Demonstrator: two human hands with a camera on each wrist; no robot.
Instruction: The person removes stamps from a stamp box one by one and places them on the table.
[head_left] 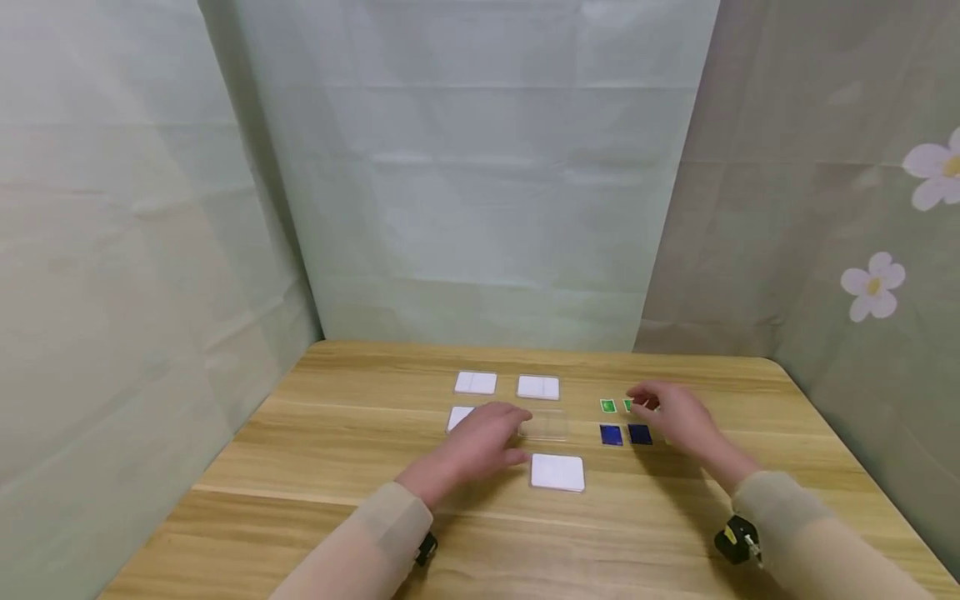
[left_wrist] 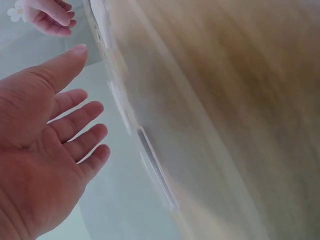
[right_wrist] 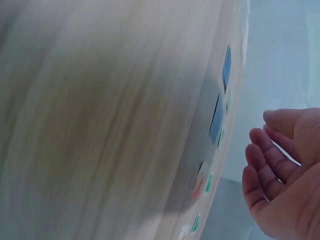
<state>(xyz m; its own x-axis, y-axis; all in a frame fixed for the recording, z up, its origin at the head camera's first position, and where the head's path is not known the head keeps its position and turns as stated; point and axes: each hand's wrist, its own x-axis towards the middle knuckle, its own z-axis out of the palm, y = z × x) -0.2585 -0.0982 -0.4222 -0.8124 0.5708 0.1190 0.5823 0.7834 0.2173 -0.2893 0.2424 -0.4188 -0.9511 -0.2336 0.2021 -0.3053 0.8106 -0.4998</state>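
Observation:
My left hand (head_left: 480,443), fingers straight and thumb apart, is over the table beside a clear plastic holder (head_left: 553,427). Partly behind that hand lies a white card in a clear holder (head_left: 458,416). At the right, my right hand (head_left: 681,419) hovers over small square pieces with its fingers loosely bent; the right wrist view shows nothing in its grasp. Just left of it are two dark blue squares (head_left: 611,435) and small green white-edged pieces (head_left: 607,406). A piece with reddish marks (right_wrist: 198,182) shows in the right wrist view; the head view hides it behind the hand.
Two white cards in clear holders, one on the left (head_left: 476,382) and one on the right (head_left: 537,387), lie farther back. A bigger white card (head_left: 557,472) lies nearer the front. Hanging cloth (head_left: 480,208) surrounds the wooden table (head_left: 315,475) at its back and sides.

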